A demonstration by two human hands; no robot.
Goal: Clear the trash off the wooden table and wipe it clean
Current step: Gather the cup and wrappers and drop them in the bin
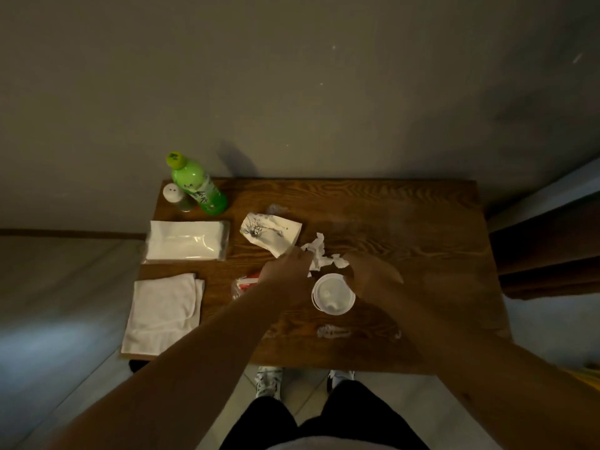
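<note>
Both hands reached over the wooden bench [406, 222]; the left hand [285, 271] closed its fingers on a crumpled white tissue [316, 251], while the right hand [373, 274] pinched another scrap of tissue [341, 261] just beside it; a white lidded cup [332, 293] stood directly below them; a printed paper wrapper [271, 233] lay behind the left hand; a folded white cloth [162, 315] rested at the bench's left edge, near a tissue pack [186, 241] and green bottle [198, 186].
</note>
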